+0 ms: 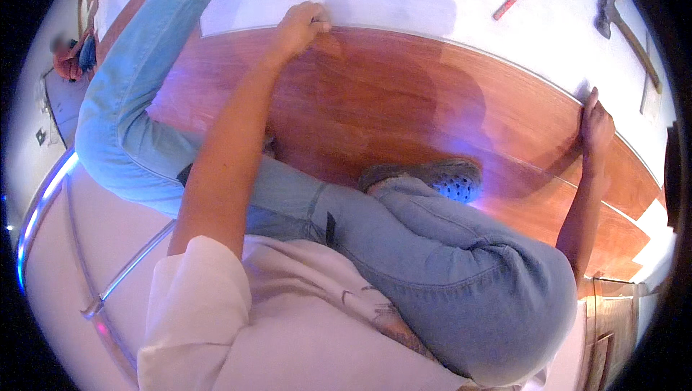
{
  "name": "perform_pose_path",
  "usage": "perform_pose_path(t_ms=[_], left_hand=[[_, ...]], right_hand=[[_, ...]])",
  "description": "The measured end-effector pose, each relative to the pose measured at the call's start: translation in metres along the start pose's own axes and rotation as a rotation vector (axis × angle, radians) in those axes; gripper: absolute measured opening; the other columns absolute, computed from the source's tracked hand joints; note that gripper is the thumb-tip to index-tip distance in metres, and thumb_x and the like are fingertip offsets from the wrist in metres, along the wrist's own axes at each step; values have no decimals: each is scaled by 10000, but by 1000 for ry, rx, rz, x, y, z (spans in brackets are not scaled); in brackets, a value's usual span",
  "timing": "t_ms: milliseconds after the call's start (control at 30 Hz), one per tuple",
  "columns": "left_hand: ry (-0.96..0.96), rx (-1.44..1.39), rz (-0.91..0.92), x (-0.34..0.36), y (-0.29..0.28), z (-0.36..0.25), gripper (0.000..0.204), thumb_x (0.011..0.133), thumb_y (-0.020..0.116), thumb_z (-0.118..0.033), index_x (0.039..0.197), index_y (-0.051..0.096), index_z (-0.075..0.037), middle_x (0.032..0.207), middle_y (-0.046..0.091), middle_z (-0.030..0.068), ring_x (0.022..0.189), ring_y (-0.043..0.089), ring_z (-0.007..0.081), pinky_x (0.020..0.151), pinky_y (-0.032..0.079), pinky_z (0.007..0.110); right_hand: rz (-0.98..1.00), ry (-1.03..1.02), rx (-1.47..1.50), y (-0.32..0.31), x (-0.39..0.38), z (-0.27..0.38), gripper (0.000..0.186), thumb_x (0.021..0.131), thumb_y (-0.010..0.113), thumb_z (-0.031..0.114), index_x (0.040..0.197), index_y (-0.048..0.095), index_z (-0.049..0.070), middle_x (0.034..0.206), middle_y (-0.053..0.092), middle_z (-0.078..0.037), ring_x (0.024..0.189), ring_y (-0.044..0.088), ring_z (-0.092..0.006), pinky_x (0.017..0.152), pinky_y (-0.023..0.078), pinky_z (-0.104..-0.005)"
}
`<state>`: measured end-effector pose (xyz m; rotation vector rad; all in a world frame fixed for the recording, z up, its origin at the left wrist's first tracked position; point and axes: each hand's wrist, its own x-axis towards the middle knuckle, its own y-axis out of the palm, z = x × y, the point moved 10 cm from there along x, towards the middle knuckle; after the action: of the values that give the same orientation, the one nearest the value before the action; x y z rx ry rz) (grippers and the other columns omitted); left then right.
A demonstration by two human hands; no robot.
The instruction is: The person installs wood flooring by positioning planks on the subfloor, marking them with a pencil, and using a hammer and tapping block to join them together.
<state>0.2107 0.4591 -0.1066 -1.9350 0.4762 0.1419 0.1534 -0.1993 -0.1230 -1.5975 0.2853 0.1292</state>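
Reddish-brown wood floor planks (404, 67) lie side by side in front of me, their far long edge running across a white surface. My left hand (304, 27) is at that edge, left of the middle, its fingers curled in and closed at the plank's rim. Farther right, my right hand (597, 126) grips the same edge near the plank's right end, with one finger pointing up along it. The undersides of both hands are hidden. My dark clog (458, 178) rests on the planks between my arms.
On the white surface beyond the planks lie a red pencil-like tool (510, 2) and a hatchet-like hammer (627, 38) with a wooden handle. The planks' right ends are stepped. A curved metal tube (47, 196) stands at left; another person (68, 63) is farther off.
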Motion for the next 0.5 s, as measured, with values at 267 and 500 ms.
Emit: perform_pose_path(t_ms=[267,500], left_hand=[[-43,-53,273,4,2,-6,333,831,799,-282,1037,667,-57,965,586,111,976,593,304,885,475,402],[-76,-2,281,4,7,12,385,766,847,-262,1031,663,-52,1000,607,88,952,603,268,872,481,368]], right_hand=[[42,91,23,-9,-13,-17,682,1091,306,481,816,721,14,787,704,-264,761,711,-445,709,566,-547],[-4,53,-2,-20,-12,-2,661,1087,342,479,834,741,16,780,701,-268,750,711,-441,706,568,-537]])
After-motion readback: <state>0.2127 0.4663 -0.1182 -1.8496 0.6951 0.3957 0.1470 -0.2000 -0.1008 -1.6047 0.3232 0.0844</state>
